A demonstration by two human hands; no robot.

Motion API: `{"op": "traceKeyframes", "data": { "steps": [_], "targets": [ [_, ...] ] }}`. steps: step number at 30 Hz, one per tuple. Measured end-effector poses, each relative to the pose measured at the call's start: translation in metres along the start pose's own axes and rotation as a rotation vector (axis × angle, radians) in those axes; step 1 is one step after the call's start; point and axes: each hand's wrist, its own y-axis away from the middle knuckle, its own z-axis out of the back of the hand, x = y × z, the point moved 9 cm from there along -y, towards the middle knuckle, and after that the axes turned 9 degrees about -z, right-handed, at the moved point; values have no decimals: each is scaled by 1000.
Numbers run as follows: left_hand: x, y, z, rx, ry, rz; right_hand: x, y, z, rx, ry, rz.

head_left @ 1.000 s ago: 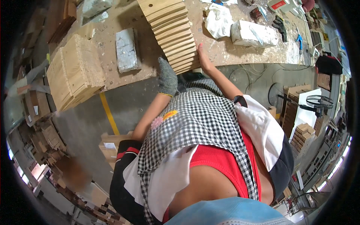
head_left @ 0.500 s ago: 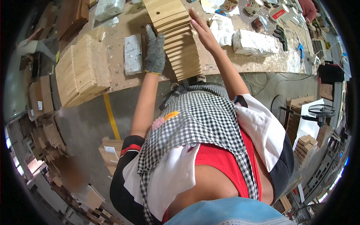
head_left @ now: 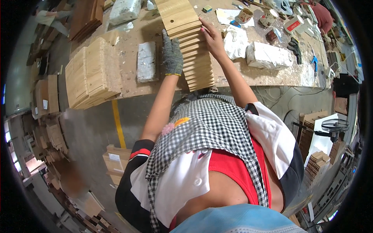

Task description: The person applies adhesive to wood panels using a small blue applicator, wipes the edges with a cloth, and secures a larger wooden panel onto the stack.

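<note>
Presently, we are bracketing a stepped row of flat, pale tan wooden boards (head_left: 194,48). Our grey-gloved left hand (head_left: 172,55) is lying straight-fingered along the boards' left side, while our bare right hand (head_left: 214,40) is resting unclenched against their right side. A white rectangular block (head_left: 146,62) is lying just left of the gloved hand; a crumpled white cloth (head_left: 235,43) is sitting right of the bare one.
</note>
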Motion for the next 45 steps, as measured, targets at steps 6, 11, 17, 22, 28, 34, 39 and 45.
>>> {"op": "traceKeyframes", "data": {
  "steps": [6, 11, 17, 22, 28, 34, 39, 45],
  "targets": [
    [4, 2, -1, 14, 65, -52, -3, 4, 3, -36, 0, -40],
    [0, 9, 12, 43, 134, -73, -11, 5, 17, -15, -99, -125],
    [-6, 14, 2, 64, 335, -66, -8, 25, 9, 44, -124, -153],
    [15, 27, -9, 54, 7, 44, 12, 41, 5, -13, 198, -146],
    [6, 27, -14, 49, 110, -9, 26, 47, 8, -23, 290, -26],
    [-29, 32, -3, -81, -18, -51, 26, 11, 79, -40, 537, 65],
    [-106, 38, -9, -227, -154, -362, -79, -88, 214, -76, 1074, -226],
    [-199, 26, -133, 135, -156, -809, -149, -137, 263, 139, 1351, -328]
  ]
}}
